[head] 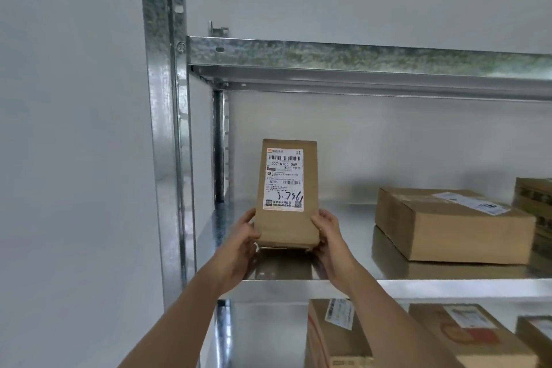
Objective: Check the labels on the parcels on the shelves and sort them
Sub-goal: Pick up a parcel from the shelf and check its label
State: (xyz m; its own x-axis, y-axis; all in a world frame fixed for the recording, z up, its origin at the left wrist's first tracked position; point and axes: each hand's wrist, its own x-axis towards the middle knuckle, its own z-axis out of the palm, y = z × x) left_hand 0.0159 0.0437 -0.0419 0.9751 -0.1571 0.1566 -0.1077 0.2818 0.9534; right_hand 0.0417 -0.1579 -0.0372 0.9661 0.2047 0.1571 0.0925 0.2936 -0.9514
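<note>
A small brown cardboard parcel stands upright near the left end of the middle shelf, its white shipping label facing me with barcodes and handwritten digits. My left hand grips its lower left edge, thumb on the front. My right hand grips its lower right edge. The parcel's bottom sits at or just above the shelf surface; I cannot tell which.
A larger flat brown box with a label lies on the same shelf to the right, another parcel at the far right edge. Several boxes fill the shelf below. A metal upright stands left, an upper shelf beam overhead.
</note>
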